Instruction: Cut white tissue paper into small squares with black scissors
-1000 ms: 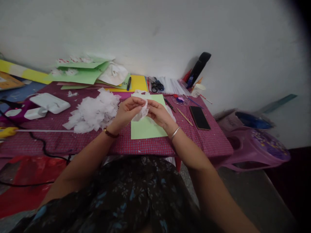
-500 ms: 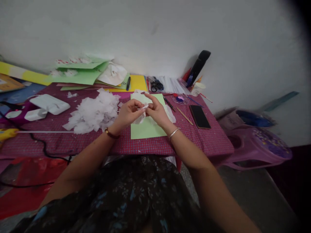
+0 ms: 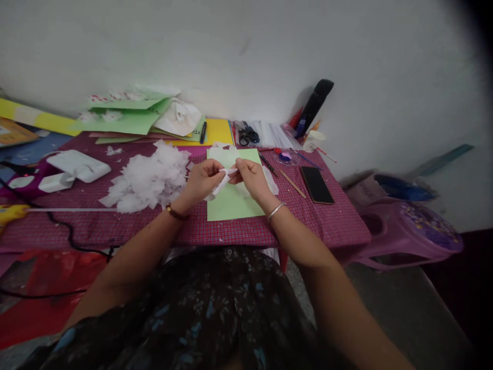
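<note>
Between my two hands is a piece of thin white paper [image 3: 219, 185], twisted to a point at its right end. My left hand [image 3: 201, 181] pinches its body, and a loose part hangs below those fingers. The twisted tip sits in the thumb and fingers of my right hand [image 3: 251, 179]. Both hands hover over a light green sheet [image 3: 234, 208] on the table. More thin white paper [image 3: 270, 181] lies by the sheet's right side, partly hidden by my right hand. A heap of white paper pieces [image 3: 150, 177] is to the left of my left hand.
A glue gun [image 3: 10, 213] with a long stick lies at left, near a white adapter [image 3: 79, 165] and black cable. Scissors [image 3: 248, 134], a marker [image 3: 203, 132] and green sheets [image 3: 127, 118] are at the back. A wooden stick [image 3: 292, 184] and phone [image 3: 316, 185] lie right.
My right index finger, raised before, has come down onto the paper. The white paper now stretches between the hands, its loose part shifted left and downward.
</note>
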